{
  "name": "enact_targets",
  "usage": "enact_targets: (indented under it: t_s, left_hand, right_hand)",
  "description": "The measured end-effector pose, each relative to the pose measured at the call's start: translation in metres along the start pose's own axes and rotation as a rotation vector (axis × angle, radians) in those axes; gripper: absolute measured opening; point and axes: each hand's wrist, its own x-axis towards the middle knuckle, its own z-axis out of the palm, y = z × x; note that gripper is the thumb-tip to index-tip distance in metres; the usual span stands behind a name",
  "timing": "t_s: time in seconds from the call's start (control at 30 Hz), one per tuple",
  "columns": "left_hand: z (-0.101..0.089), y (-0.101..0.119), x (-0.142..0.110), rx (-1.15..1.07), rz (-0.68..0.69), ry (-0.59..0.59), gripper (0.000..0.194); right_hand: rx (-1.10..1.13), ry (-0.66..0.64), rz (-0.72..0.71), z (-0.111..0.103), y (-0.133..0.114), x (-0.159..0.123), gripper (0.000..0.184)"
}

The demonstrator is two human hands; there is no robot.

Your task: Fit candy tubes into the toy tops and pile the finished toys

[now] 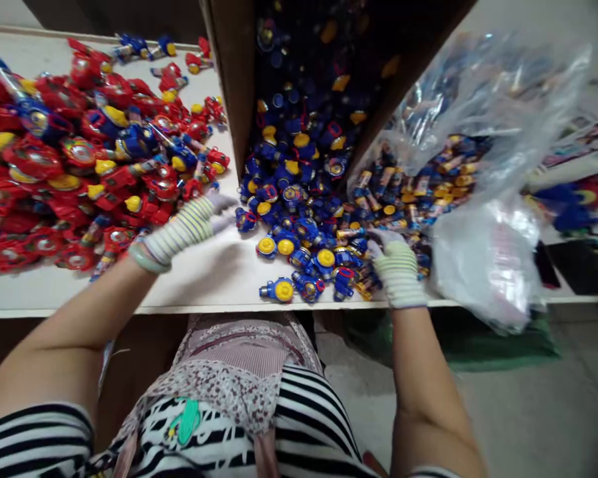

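My left hand (192,226), in a striped glove, hangs over the white table between two heaps. Its fingers are stretched out and apart, with nothing in them, pointing at the blue toy pieces (292,196). These have round yellow or red-rimmed parts and spill from a tipped cardboard box. My right hand (397,269), gloved the same way, is low at the heap of small orange-and-blue tubes (418,189). Its thumb and forefinger look apart beside an orange-ended tube (351,233); no held piece shows between them.
Red toy pieces with long clear tubes (80,159), some blue among them, cover the left of the table (199,289). The cardboard box (229,86) rises at the back middle. Clear plastic bags (488,259) lie to the right, overhanging the front edge. A green sack (498,342) is on the floor.
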Motion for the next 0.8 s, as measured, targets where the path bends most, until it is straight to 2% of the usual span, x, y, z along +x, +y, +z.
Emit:
enact_targets:
  t_s: [0.07,0.1,0.13,0.2,0.3,0.37,0.43,0.53,0.6,0.67,0.73,0.8]
  left_hand:
    - [0.070,0.003,-0.008,0.157,0.014,-0.150,0.046]
    - [0.096,0.000,-0.009,0.248,0.019,-0.204,0.050]
    - [0.114,-0.004,-0.008,0.334,0.010,-0.234,0.053]
    - [0.130,-0.016,-0.006,0.426,-0.032,-0.244,0.053]
    - [0.115,-0.024,-0.013,0.288,-0.135,-0.189,0.050]
    - [0.097,-0.020,-0.025,0.011,-0.233,-0.121,0.052]
    - [0.085,-0.013,-0.037,-0.354,-0.309,-0.034,0.055]
    - [0.086,-0.001,-0.049,-0.702,-0.356,0.060,0.058]
    - [0.094,0.005,-0.050,-0.803,-0.386,0.072,0.064]
    - [0.102,0.011,-0.050,-0.856,-0.386,0.092,0.063]
    - [0.103,0.018,-0.048,-0.785,-0.350,0.098,0.055]
    - [0.095,0.026,-0.046,-0.644,-0.318,0.069,0.047]
  right_hand:
    - [-0.141,-0.084,-0.083,0.010,-0.007,0.018,0.041]
    - [-0.200,-0.110,-0.100,0.014,-0.012,0.026,0.041]
    - [-0.244,-0.136,-0.101,0.018,-0.018,0.032,0.040]
    - [-0.270,-0.163,-0.082,0.021,-0.027,0.039,0.037]
    - [-0.137,-0.055,-0.080,0.016,-0.031,0.030,0.036]
    - [0.080,0.014,-0.101,0.012,-0.038,0.012,0.038]
    - [0.312,-0.017,-0.154,0.012,-0.056,-0.010,0.039]
    - [0.477,-0.160,-0.282,0.022,-0.100,-0.037,0.040]
    - [0.490,-0.196,-0.341,0.031,-0.129,-0.046,0.039]
    - [0.489,-0.190,-0.380,0.036,-0.147,-0.048,0.039]
    - [0.469,-0.166,-0.411,0.036,-0.154,-0.047,0.039]
    - [0.400,-0.161,-0.437,0.032,-0.154,-0.046,0.040]
